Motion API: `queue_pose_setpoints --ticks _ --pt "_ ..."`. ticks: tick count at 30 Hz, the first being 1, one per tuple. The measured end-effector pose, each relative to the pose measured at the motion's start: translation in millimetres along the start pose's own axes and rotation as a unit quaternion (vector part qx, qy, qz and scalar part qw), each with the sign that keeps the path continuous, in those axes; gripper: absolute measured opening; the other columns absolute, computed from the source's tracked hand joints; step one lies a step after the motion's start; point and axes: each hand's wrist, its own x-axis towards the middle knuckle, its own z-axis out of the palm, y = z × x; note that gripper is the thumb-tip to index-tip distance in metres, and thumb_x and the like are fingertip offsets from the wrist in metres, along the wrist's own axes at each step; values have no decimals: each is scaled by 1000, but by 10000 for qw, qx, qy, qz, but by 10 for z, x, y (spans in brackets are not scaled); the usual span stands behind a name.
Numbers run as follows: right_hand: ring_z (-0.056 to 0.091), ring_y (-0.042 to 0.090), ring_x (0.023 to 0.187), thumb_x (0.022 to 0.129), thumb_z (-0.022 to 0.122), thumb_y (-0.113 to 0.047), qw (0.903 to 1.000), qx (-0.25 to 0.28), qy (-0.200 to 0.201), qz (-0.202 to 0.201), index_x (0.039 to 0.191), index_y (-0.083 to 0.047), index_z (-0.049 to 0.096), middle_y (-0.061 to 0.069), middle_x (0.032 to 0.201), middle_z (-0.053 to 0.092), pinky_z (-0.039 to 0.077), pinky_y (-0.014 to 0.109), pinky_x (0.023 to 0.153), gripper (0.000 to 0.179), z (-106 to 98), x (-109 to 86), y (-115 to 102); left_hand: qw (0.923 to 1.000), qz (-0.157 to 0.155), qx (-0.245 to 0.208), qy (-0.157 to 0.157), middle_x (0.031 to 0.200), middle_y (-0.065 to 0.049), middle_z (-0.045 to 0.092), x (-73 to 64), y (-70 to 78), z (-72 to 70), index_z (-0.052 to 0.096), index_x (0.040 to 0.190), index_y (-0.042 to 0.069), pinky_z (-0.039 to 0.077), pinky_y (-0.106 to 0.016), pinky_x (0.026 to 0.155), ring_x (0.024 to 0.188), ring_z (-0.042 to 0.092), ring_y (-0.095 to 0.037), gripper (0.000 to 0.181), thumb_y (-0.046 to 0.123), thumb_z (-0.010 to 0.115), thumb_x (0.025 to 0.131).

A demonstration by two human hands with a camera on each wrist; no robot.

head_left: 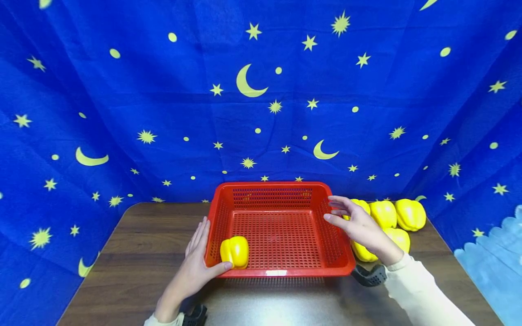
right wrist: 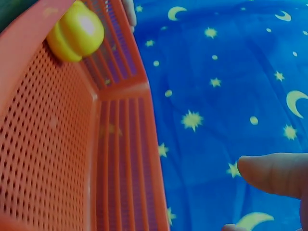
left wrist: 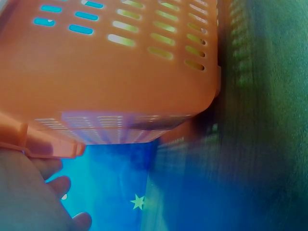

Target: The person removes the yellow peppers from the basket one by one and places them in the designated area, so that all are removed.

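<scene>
A red perforated plastic basket (head_left: 277, 273) sits on the wooden table, with one yellow bell pepper (head_left: 234, 251) in its front left corner. My left hand (head_left: 197, 260) rests against that corner, its fingers straight along the outside of the left wall and the thumb on the front rim beside the pepper. In the left wrist view, fingertips (left wrist: 60, 185) show just below the basket's rim. My right hand (head_left: 363, 226) is over the basket's right rim, fingers loosely bent and apart from the thumb, holding nothing. It partly hides yellow bell peppers (head_left: 409, 214) grouped to the right.
The brown wooden table (head_left: 134, 258) extends to both sides of the basket. A blue cloth (head_left: 183, 90) with yellow stars and moons hangs behind the table and along its sides. Light blue scalloped fabric (head_left: 495, 253) shows at the far right.
</scene>
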Motion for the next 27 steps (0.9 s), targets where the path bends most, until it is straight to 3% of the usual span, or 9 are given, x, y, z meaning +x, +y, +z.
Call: queue_pose_setpoints --ticks 6,19,27 --pt "52 39 129 98 66 -27 9990 340 -267 -75 147 -1 42 22 145 49 46 51 105 60 214 131 -59 10000 -17 -29 -18 169 -7 2 1 -5 1 8 163 11 4 -73 113 153 2 -39 118 49 82 79" --pt "57 33 122 95 70 -25 9948 685 -719 -212 144 -3 48 17 139 56 50 48 99 58 670 391 -189 9999 76 52 56 169 -8 2 9 2 6 9 162 9 5 -73 113 153 2 -37 119 49 83 78" --pt "63 31 116 93 70 -24 9912 547 -1135 -413 139 -1 53 18 132 61 52 45 97 54 900 562 -262 9999 90 43 25 169 -9 2 -4 4 2 8 162 10 5 -73 113 153 2 -39 119 48 82 78"
